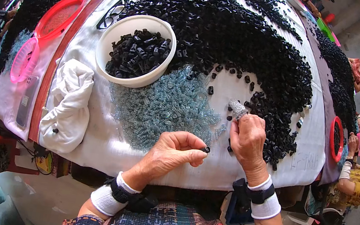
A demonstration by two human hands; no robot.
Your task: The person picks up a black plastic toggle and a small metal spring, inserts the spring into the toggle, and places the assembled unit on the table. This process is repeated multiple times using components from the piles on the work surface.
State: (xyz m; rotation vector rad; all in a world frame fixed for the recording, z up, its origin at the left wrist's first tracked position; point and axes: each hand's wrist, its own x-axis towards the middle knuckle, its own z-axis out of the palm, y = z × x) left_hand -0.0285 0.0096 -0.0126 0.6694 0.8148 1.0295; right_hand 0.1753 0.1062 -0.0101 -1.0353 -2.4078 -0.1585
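Note:
My left hand pinches a small black plastic piece between thumb and forefinger, low over the white cloth. To its right, my right hand is closed, its fingers curled; a silvery wrapping sticks up at its fingertip. What those fingers hold, if anything, is hidden. Beyond the left hand spreads a heap of small metal coil springs. A large mound of black plastic pieces curves around behind and to the right of both hands, with a few loose ones beside the right hand.
A white bowl of black pieces stands at the springs' far-left edge. Eyeglasses and a crumpled white cloth lie left. Red and pink trays and a phone are farther left. Other people sit along the right side.

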